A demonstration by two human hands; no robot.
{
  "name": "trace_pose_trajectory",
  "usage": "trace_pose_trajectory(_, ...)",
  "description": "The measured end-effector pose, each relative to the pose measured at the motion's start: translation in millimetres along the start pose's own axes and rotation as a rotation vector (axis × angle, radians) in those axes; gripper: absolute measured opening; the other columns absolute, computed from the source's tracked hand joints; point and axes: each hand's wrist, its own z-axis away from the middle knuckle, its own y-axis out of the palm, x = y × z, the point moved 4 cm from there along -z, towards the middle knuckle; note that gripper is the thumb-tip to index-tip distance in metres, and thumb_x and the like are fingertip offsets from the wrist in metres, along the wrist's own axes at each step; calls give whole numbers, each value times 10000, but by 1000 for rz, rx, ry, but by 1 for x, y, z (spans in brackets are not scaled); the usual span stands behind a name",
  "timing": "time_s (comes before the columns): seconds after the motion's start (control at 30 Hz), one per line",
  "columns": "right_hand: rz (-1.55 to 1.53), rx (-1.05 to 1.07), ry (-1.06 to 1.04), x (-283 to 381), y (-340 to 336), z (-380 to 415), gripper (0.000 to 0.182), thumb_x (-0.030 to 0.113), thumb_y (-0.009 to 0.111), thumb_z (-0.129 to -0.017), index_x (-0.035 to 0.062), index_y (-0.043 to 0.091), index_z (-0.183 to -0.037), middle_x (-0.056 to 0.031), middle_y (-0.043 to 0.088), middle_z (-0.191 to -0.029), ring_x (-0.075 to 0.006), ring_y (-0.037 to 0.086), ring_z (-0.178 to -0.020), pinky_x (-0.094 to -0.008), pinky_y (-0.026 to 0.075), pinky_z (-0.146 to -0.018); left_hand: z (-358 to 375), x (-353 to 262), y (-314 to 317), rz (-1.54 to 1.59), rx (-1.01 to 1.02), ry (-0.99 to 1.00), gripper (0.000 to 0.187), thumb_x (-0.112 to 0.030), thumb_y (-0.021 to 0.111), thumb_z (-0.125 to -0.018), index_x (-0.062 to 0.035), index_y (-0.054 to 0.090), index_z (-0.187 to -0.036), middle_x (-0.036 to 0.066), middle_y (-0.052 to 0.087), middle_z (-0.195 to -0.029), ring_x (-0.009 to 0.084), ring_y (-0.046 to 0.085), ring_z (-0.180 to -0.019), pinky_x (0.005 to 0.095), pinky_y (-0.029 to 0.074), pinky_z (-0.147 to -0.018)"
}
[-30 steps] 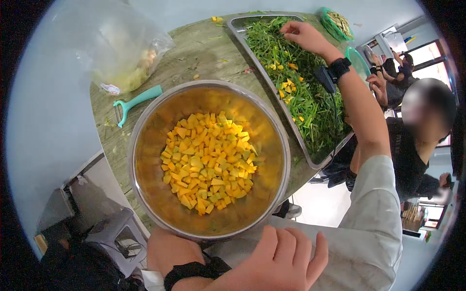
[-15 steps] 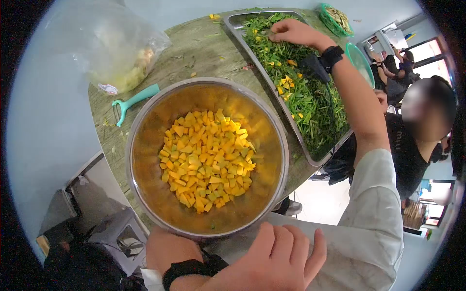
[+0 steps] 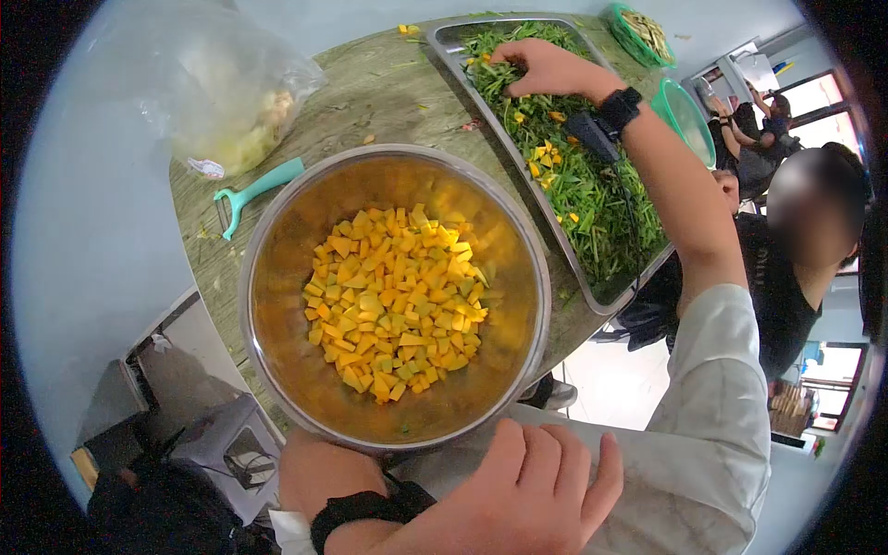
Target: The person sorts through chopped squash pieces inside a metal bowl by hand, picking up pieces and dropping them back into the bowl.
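Your right hand (image 3: 541, 67) has slid farther left, fingers curled into chopped greens in the rectangular steel tray (image 3: 518, 157); your left hand (image 3: 527, 495) rests open beside the round steel bowl (image 3: 277, 277).

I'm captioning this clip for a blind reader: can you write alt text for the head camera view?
A person's right hand reaches into a metal tray of chopped greens, while the left hand rests at the near rim of a steel bowl of diced yellow cubes. A teal peeler lies on the table.

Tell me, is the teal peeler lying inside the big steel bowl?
No, the teal peeler lies on the table just outside the steel bowl, which holds only yellow cubes.
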Motion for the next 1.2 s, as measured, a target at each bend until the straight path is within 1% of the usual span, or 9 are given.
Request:
trace_pose_trajectory(0.13,-260,13,174,11,-23,22,521,166,822,-874,23,648,-1344,-14,628,-990,-113,594,-903,-317,511,-843,3,3,21,-155,-113,149,428,-283,632,-916,-116,676,-1308,38,592,-873,152,574,-733,328,538,-692)
trace_pose_trajectory(0.3,-331,-87,120,4,-30,31,417,136,785,-891,23,681,-1279,-17,710,-1013,-110,643,-891,-308,545,-820,4,-13,13,56,-112,-136,436,-226,602,-917,-33,656,-1304,149,635,-1067,286,600,-973,445,482,-943)
trace_pose_trajectory(0.37,-390,-68,190,-6,-28,30,417,139,796,-918,8,671,-1294,42,647,-948,-63,601,-895,-269,526,-835,4,-12,12,15,-105,-91,440,-234,606,-915,-52,660,-1312,126,625,-1028,262,595,-931,423,490,-900)
trace_pose_trajectory(0.47,-572,-116,236,-17,-20,32,351,162,776,-958,27,686,-1270,36,682,-989,-74,632,-920,-277,542,-869,1,0,14,-165,-99,121,424,-282,626,-913,-117,680,-1300,35,588,-853,153,578,-729,328,533,-693)
trace_pose_trajectory(0.57,-691,-129,263,-15,-27,39,341,194,761,-990,51,683,-1290,21,707,-1073,-103,659,-981,-302,552,-904,2,-8,26,-12,-197,3,306,-203,623,-922,-32,709,-1160,109,639,-811,228,617,-720,370,525,-685)
trace_pose_trajectory(0.7,-753,-235,289,-36,-39,49,366,225,742,-1015,34,656,-1315,-21,710,-1185,-135,670,-1076,-332,566,-936,5,-13,8,97,-82,-109,464,-234,600,-914,-44,654,-1334,135,623,-1044,277,591,-955,439,482,-933)
trace_pose_trajectory(0.77,-547,-345,296,-50,-56,53,392,226,733,-1021,16,633,-1337,-44,708,-1234,-143,672,-1120,-332,570,-945,5,-11,5,103,-88,-100,460,-238,597,-915,-44,657,-1328,134,620,-1035,276,589,-946,437,483,-925)
trace_pose_trajectory(0.93,-969,-293,359,-51,-72,62,361,203,655,-1076,-23,552,-1339,-142,698,-1325,-236,701,-1143,-333,591,-915,5,-7,0,91,-58,-42,446,-244,589,-909,-28,675,-1290,130,609,-977,269,588,-913,421,486,-883)
trace_pose_trajectory(1.2,-1266,-231,318,-33,-66,66,315,171,575,-1115,19,470,-1370,-166,650,-1401,-318,686,-1242,-329,632,-909,4,-5,2,91,-135,-22,445,-240,573,-909,5,672,-1267,120,592,-904,255,582,-863,390,472,-810)
